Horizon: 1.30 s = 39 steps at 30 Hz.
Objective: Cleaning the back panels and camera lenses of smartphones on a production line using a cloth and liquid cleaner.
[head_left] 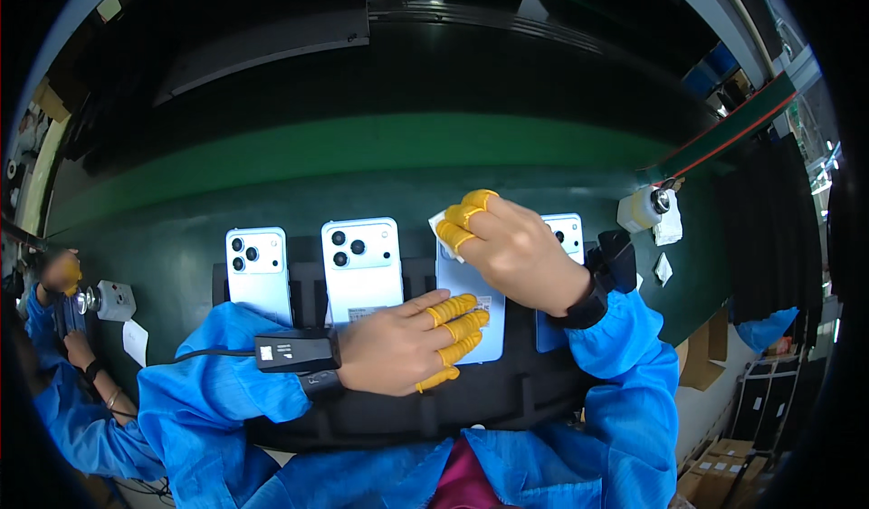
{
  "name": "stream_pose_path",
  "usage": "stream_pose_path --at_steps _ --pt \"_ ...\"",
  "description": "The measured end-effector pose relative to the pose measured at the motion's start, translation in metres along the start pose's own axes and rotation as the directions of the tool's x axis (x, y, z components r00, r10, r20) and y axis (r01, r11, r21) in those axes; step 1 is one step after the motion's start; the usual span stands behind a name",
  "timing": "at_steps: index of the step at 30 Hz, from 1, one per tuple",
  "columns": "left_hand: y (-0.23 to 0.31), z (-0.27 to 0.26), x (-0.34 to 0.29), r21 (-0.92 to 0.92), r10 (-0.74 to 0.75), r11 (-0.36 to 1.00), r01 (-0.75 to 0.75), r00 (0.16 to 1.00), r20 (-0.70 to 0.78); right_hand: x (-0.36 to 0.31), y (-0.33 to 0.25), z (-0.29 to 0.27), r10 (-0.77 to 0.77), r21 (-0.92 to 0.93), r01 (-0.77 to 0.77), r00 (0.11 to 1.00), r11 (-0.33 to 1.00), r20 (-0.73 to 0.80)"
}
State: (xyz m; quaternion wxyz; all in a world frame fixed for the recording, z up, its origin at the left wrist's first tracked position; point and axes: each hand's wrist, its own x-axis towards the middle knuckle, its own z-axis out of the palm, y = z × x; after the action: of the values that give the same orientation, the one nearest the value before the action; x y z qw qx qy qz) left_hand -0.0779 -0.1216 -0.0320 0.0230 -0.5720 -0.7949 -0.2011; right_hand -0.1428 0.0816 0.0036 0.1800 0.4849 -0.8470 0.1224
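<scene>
Several light blue smartphones lie in a row, backs up with camera bumps at the far end, on a black slotted tray (380, 428). My left hand (389, 351), with yellow finger cots, lies flat with its fingers stretched across the lower part of the third phone (493, 332). At that phone's upper end, my right hand (516, 247) pinches a folded white wipe (440, 230) against the back, also wearing yellow cots. It hides the camera area. Left of my hands are the second phone (362, 285) and the first phone (258, 285). My right wrist partly covers the fourth phone (570, 227).
On the green bench (362, 183), a white bottle with a metal top (641, 209) stands at right beside white wipes (668, 219). Another bottle (115, 301) and a white slip (135, 342) are at left, near a co-worker's hand (80, 351). Cardboard boxes (724, 473) sit lower right.
</scene>
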Motion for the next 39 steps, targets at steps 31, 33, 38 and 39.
stream_pose_path --at_steps 31,33,38,39 --pt "0.002 -0.002 -0.002 0.011 -0.048 0.999 0.048 0.999 -0.005 -0.017 -0.024 -0.022 -0.035 0.024 0.032 0.99 0.999 0.135" --pt "0.003 -0.001 -0.002 0.003 -0.049 0.999 0.049 0.998 -0.041 -0.021 -0.023 -0.026 -0.01 0.035 0.004 0.985 0.999 0.172" --pt "0.004 -0.005 0.0 0.007 -0.05 0.999 0.051 0.994 -0.1 -0.018 -0.02 -0.021 0.023 0.033 -0.024 0.999 0.999 0.029" --pt "0.004 -0.005 0.0 0.011 -0.045 0.999 0.046 0.996 -0.082 -0.015 -0.019 -0.017 0.025 0.032 -0.026 0.999 0.999 0.03"
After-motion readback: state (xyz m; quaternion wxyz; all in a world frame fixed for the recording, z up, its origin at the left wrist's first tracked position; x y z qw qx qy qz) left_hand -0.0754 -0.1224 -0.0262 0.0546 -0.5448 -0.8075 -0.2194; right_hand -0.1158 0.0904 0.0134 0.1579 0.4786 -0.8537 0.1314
